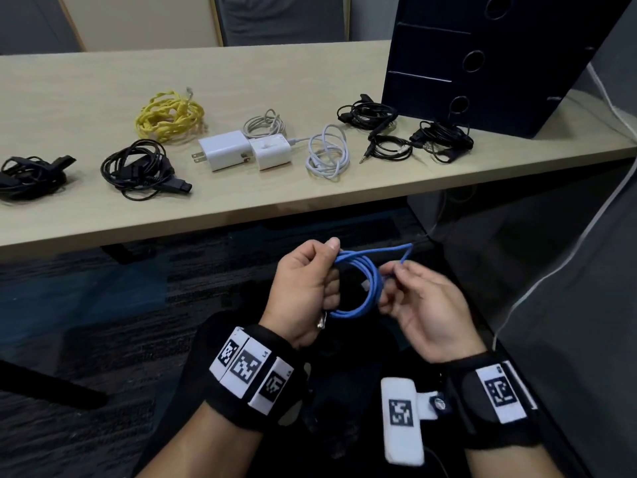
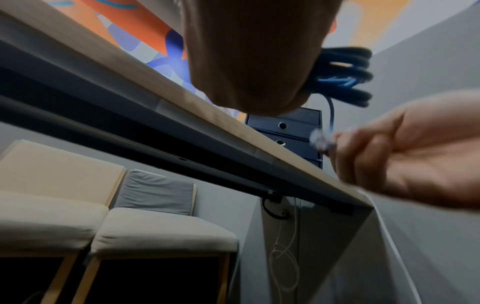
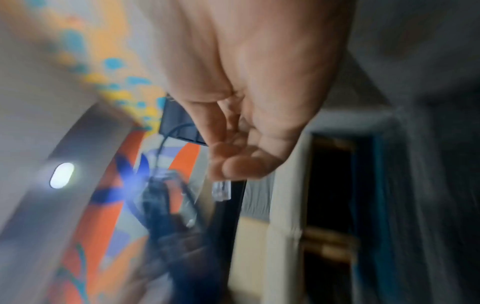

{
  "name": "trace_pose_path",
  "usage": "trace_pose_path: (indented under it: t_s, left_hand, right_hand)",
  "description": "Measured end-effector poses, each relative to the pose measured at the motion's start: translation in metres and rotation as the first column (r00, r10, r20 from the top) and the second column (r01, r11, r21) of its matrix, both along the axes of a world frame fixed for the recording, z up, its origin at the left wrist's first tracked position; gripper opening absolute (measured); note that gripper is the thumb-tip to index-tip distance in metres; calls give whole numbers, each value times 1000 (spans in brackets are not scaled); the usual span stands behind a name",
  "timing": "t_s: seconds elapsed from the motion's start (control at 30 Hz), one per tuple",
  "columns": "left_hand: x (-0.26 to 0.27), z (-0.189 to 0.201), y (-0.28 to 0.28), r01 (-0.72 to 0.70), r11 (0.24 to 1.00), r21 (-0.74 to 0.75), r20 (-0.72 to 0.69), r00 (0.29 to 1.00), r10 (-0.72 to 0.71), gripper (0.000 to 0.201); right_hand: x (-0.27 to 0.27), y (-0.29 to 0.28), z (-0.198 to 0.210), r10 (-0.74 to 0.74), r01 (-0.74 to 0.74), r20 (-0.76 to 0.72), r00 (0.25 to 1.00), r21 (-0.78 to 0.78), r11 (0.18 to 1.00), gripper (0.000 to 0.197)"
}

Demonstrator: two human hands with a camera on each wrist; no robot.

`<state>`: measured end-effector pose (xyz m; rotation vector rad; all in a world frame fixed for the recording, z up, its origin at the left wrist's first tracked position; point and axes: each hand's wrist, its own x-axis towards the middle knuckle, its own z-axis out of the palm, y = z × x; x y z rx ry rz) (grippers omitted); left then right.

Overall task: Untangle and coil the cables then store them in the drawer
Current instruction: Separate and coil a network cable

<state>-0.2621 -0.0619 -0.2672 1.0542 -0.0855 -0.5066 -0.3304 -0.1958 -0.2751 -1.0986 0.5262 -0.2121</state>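
Blue round network cable (image 1: 362, 281) is wound into a few loops and sits below the near edge of the light wood desk (image 1: 103, 81), held in front of the person. Left hand (image 1: 303, 288) has its fingers curled round the coil at about 9 o'clock, thumb on top. Right hand (image 1: 424, 305) pinches the loose end near its clear plug (image 3: 221, 190) at roughly 3 o'clock of the coil; that wrist view is pretty blurry.

Up on the desk, all well apart from the hands: a yellow flat cable bundle (image 1: 169, 115) at 11 o'clock, two black cord tangles (image 1: 141, 169) at 10, two white square chargers (image 1: 244, 150) touching each other around 12, a white thin cable coil (image 1: 327, 153) just right of them, and more black cords (image 1: 406, 132) toward 1 o'clock. Those last ones lie right in front of the dark blue drawer cabinet with round pull holes (image 1: 482, 63), whose drawers are all closed.
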Motion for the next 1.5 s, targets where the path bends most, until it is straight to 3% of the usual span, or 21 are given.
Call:
trace_pose_path:
  t_s: [0.03,0.1,0.27,0.4,0.43,0.5,0.57,0.67,0.73,0.8,0.87,0.93,1.07,1.17,1.33,1.5]
  left_hand:
    - [1,-1,-1,-24,1000,0,7,1000,24,35]
    - [2,-5,-2,-63,998,10,22,998,63,33]
    - [-2,-8,-6,-139,988,67,89,987,132,32]
    - [-1,-14,-7,-164,982,98,92,984,155,30]
    - [-1,-15,-7,-161,980,116,93,984,151,30]
    - [0,-16,-8,-162,977,139,88,985,150,29]
    - [2,-16,-8,-178,972,156,90,982,165,29]
    - [7,-16,-10,-213,962,172,105,975,197,29]
    - [11,-20,-12,-235,955,180,110,970,218,28]
    - [12,-23,-13,-250,950,189,139,964,226,28]
    - [11,-23,-13,-258,941,220,199,956,215,28]
    - [9,-19,-14,-262,936,236,242,948,205,26]
    - [12,-21,-11,-278,919,278,296,935,194,28]
    - [12,-27,-9,-276,911,306,294,938,186,29]
    - [11,-33,-10,-276,899,341,302,937,174,27]
    - [12,-27,-10,-235,916,325,283,949,143,26]
  right_hand:
    - [1,9,3,13,-16,21,1000,157,987,11]
    - [4,21,7,45,-53,31,998,310,949,14]
    - [6,26,4,125,-123,21,992,393,911,23]
    - [4,18,2,127,-124,7,992,272,954,27]
    - [4,17,0,108,-105,-6,994,177,979,21]
    - [2,13,-5,33,-40,-44,998,-160,986,13]
    - [0,8,-7,-94,55,-42,995,-561,826,13]
    - [-6,7,-1,-199,145,38,979,-821,553,31]
    - [-10,15,8,-74,103,80,994,-916,388,32]
    - [-11,22,10,133,56,89,987,-971,234,18]
    - [-9,25,7,209,-26,-1,978,-993,119,28]
    - [-6,26,8,181,-65,-51,982,-995,74,34]
    - [1,29,12,192,-30,-29,981,-1000,3,23]
    - [2,28,15,229,-88,-93,969,-996,-30,11]
    - [4,28,22,261,-225,-248,933,-967,-117,21]
    - [9,23,18,311,-177,-202,929,-978,-107,30]
